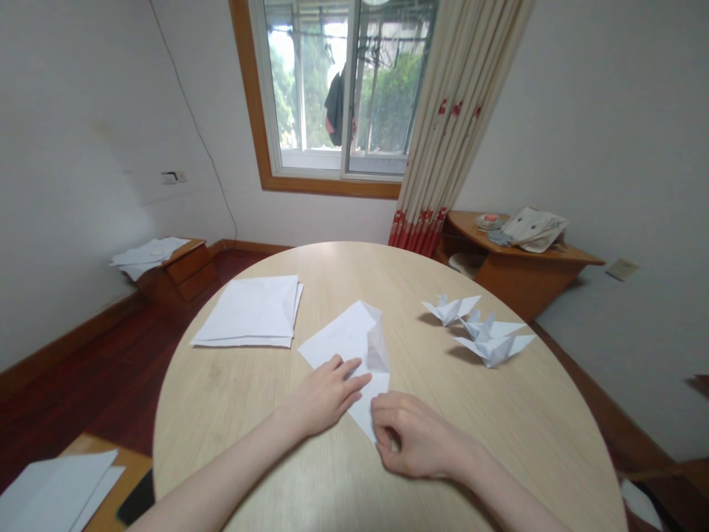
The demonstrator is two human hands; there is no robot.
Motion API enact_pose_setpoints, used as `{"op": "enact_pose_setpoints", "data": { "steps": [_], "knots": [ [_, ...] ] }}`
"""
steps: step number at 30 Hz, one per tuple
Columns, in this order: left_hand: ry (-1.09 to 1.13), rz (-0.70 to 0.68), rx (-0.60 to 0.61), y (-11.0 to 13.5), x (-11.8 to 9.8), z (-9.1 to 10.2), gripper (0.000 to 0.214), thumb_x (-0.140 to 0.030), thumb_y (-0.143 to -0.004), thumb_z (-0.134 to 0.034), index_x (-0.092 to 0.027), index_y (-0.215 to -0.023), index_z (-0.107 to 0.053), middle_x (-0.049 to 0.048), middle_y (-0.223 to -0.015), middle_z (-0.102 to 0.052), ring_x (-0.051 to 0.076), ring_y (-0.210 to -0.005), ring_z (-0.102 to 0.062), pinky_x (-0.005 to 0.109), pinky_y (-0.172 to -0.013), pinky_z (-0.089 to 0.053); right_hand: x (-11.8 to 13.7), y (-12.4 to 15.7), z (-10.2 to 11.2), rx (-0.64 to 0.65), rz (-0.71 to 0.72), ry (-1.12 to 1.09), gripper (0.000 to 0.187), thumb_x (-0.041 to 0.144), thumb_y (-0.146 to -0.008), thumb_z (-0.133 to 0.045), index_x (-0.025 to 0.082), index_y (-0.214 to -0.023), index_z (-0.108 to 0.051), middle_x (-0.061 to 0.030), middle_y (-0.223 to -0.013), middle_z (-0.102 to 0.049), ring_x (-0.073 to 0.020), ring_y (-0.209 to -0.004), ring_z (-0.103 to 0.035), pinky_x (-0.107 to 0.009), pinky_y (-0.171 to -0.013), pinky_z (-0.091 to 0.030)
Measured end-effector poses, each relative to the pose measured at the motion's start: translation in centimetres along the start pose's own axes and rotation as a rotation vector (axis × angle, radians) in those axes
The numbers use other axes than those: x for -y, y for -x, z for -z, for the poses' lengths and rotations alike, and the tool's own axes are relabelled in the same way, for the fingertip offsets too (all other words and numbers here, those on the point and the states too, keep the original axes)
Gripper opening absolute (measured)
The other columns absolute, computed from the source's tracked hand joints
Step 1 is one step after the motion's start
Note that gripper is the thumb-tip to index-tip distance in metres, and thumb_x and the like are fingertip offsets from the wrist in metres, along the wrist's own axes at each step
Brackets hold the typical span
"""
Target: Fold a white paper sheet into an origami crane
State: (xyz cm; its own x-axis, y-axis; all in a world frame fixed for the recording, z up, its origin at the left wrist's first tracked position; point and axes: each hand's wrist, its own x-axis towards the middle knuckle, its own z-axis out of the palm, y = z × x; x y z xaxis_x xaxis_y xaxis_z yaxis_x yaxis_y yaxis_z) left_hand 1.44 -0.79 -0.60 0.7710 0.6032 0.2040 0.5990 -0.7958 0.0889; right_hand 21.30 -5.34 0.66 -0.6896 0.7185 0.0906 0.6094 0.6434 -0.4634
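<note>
A partly folded sheet of white paper [337, 332] lies on the round table before me, with a raised fold along its right side. My left hand [332, 395] rests on its lower part, palm down, fingers stretched out and apart. At the lower right edge of the sheet, my right hand [413, 434] is closed, thumb and fingers pinched on the paper. The pinched bit of paper is hidden behind the fingers. To the right stand folded paper cranes: one crane [450, 309] at the back and another crane [494, 347] nearer, with a third partly hidden between them.
A stack of white paper [249, 310] lies on the left of the wooden table [343, 258]. More sheets [60, 488] rest on a low surface at lower left. A corner desk [532, 258] holding a cloth bag [535, 227] stands against the right wall, beside the curtain [443, 133].
</note>
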Motion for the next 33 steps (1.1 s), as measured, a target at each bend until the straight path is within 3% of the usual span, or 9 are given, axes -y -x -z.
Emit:
{"op": "enact_pose_setpoints", "data": {
  "steps": [5,11,17,19,22,27,33],
  "knots": [
    [-0.041,0.016,-0.025,-0.1,0.0,-0.1,0.032,-0.031,-0.098,-0.042,-0.022,-0.127,-0.053,0.0091,-0.131,-0.054,0.025,-0.103,-0.052,0.039,-0.085,-0.049,-0.8,0.0,0.3,-0.101,0.003,-0.015,0.021,0.003,-0.063,-0.049,0.020,-0.060,-0.038,0.0031,-0.064,-0.045,-0.0124,-0.063,-0.045,-0.023,-0.060,-0.035],
    [-0.082,0.057,-0.009,-0.2,-0.2,-0.2,0.038,-0.045,-0.095,-0.047,-0.019,-0.121,-0.056,0.0104,-0.133,-0.054,0.029,-0.116,-0.050,0.042,-0.092,-0.047,-1.7,0.0,1.2,-0.253,0.017,0.028,0.017,0.010,-0.079,-0.049,0.020,-0.066,-0.045,-0.0010,-0.070,-0.053,-0.0156,-0.067,-0.049,-0.027,-0.062,-0.039],
    [-0.029,0.059,-0.038,0.4,-0.3,-1.0,0.063,-0.066,-0.087,-0.046,-0.017,-0.125,-0.053,0.0123,-0.138,-0.050,0.034,-0.129,-0.042,0.051,-0.109,-0.028,-2.2,0.0,1.5,-0.358,0.041,0.146,0.011,0.019,-0.089,-0.052,0.018,-0.079,-0.055,-0.0062,-0.084,-0.060,-0.0205,-0.081,-0.053,-0.033,-0.072,-0.043],
    [-0.003,0.073,-0.036,0.5,-0.4,-1.1,0.063,-0.063,-0.087,-0.048,-0.018,-0.131,-0.048,0.0110,-0.140,-0.049,0.033,-0.132,-0.040,0.051,-0.112,-0.024,-2.4,0.0,1.5,-0.399,0.067,0.190,0.009,0.017,-0.090,-0.050,0.018,-0.089,-0.059,-0.0078,-0.091,-0.062,-0.0216,-0.086,-0.054,-0.036,-0.076,-0.044],
    [0.042,0.089,-0.042,0.5,-0.4,-1.1,0.066,-0.057,-0.087,-0.051,-0.016,-0.138,-0.038,0.0122,-0.139,-0.050,0.031,-0.133,-0.039,0.051,-0.113,-0.021,-2.6,0.1,1.6,-0.459,0.110,0.286,0.021,0.014,-0.090,-0.047,0.019,-0.106,-0.060,-0.0103,-0.108,-0.063,-0.0240,-0.100,-0.054,-0.040,-0.085,-0.043],
    [0.119,0.058,-0.055,0.3,-0.5,-0.5,0.066,-0.044,-0.087,-0.057,-0.012,-0.138,-0.033,0.0184,-0.136,-0.052,0.028,-0.130,-0.045,0.050,-0.113,-0.023,-3.0,0.1,1.7,-0.522,0.087,0.460,0.038,0.012,-0.092,-0.042,0.023,-0.127,-0.053,-0.0091,-0.132,-0.056,-0.0249,-0.125,-0.043,-0.047,-0.103,-0.029],
    [0.195,0.001,-0.019,0.5,-0.5,0.4,0.054,-0.031,-0.087,-0.058,-0.015,-0.135,-0.041,0.0144,-0.138,-0.050,0.026,-0.129,-0.046,0.048,-0.114,-0.027,-3.3,0.4,2.1,-0.559,0.027,0.542,0.037,0.012,-0.094,-0.041,0.026,-0.125,-0.054,-0.0064,-0.123,-0.065,-0.0242,-0.124,-0.048,-0.052,-0.108,-0.008]
  ]
}}
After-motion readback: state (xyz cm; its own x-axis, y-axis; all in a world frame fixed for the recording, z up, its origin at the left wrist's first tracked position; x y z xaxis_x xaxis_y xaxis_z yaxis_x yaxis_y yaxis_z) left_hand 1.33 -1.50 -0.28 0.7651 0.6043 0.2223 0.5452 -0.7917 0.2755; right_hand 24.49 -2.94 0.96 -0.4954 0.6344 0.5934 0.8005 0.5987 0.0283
